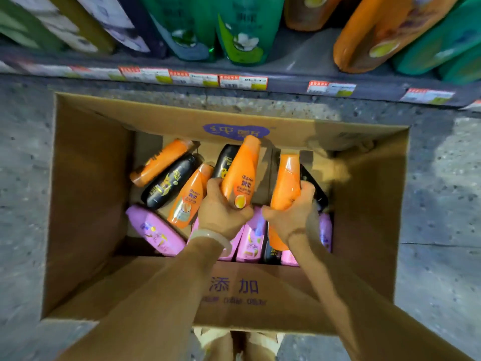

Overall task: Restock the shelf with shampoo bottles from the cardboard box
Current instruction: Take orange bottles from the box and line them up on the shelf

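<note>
Picking step: left hand (pixel 221 207) grips orange bottle (pixel 240 173), right hand (pixel 291 209) grips second orange bottle (pixel 285 183), both inside cardboard box (pixel 88 191). Next: lift both out, stand upright on shelf (pixel 299 61).

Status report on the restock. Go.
Left hand grips one orange plastic shampoo bottle, right hand another. Both over the open brown cardboard box. Nothing in the way.

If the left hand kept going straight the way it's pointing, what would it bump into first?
Probably the black bottle lying just beyond the left hand and its orange bottle, then the cardboard box wall; depth is unclear.
</note>
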Available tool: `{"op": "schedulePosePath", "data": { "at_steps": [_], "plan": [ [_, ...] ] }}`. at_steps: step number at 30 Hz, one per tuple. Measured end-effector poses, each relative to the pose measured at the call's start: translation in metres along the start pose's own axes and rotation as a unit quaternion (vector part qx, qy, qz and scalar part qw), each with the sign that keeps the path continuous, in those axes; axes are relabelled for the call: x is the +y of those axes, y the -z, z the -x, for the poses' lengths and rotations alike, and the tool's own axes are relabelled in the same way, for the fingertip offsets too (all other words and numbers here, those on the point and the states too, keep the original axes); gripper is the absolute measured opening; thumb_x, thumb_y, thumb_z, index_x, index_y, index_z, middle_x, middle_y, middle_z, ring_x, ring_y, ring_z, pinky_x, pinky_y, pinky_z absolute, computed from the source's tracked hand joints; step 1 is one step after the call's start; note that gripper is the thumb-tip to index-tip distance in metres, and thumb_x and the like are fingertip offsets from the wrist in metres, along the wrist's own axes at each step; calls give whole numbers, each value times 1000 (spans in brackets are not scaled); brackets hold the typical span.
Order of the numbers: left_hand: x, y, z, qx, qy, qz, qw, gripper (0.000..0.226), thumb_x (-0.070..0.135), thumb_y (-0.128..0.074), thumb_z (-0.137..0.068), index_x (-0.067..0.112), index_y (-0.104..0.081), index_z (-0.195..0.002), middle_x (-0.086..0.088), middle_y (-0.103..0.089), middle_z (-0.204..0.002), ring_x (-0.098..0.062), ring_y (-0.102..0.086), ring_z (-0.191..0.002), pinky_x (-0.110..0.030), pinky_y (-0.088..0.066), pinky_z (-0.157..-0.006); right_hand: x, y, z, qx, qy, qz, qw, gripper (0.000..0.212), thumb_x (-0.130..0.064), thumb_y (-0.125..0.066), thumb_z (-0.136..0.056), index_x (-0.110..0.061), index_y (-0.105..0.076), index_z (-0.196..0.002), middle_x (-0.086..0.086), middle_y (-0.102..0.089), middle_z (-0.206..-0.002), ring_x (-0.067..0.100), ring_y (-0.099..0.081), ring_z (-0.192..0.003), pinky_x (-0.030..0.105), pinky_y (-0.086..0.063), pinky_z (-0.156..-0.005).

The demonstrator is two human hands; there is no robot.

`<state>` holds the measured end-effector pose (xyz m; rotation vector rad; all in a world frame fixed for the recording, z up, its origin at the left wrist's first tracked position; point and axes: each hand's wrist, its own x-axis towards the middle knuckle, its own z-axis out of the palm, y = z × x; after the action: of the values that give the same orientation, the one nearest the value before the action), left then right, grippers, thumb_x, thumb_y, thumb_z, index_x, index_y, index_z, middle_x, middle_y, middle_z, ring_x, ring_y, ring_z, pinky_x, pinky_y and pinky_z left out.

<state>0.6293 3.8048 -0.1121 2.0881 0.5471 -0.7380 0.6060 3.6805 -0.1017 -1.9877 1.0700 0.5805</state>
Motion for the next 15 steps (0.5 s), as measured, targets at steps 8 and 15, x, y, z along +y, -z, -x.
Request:
{"op": "schedulePosePath", "data": {
  "at_steps": [8,15],
  "plan": [
    [110,86,96,48,-52,137,988,50,46,-66,-41,28,-44,-83,1,-63,-76,-25,-62,-74,-37,-53,-71,-99,100,88,29,82,-52,995,81,-26,-78,-64,-19,-32,-131,8,-59,-116,31,-57,-106,39,-46,-87],
    [231,161,198,69,-144,176,971,48,12,-82,-62,31,-41,-80,11,-58,-70,11,-57,-53,-6,-44,-48,-183,231,187,103,164,-103,976,79,-28,-78,-67,-23,-31,-130,-3,-51,-101,22,-53,-92,27,-35,-74]
  ]
}}
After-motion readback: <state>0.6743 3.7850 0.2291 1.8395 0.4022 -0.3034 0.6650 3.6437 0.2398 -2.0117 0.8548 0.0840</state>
